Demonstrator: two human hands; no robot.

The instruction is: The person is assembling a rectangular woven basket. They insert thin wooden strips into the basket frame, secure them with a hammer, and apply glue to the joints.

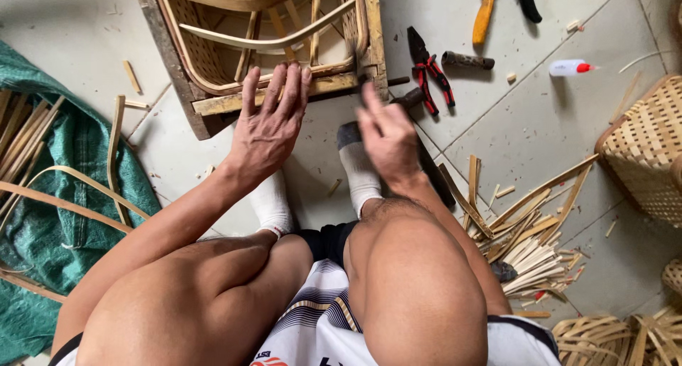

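Note:
A wooden frame (pixel 213 103) with a bamboo basket form (pixel 206 60) set inside it stands on the tiled floor in front of my feet. My left hand (pixel 268 128) lies flat on the frame's near rail with its fingers spread and holds nothing. My right hand (pixel 387 135) is blurred at the frame's near right corner. It is closed around a dark hammer (pixel 406 97). The hammer's head shows just past my fingers and its handle runs back under my wrist. My knees and white socks fill the lower middle of the view.
Red-and-black pliers (pixel 430 74), a dark cylinder (pixel 467 60), a white bottle with a red tip (pixel 568 67) and an orange-handled tool (pixel 485 11) lie right of the frame. A woven basket (pixel 646 149) and cut bamboo strips (pixel 533 238) are at right. A green tarp (pixel 42 217) is at left.

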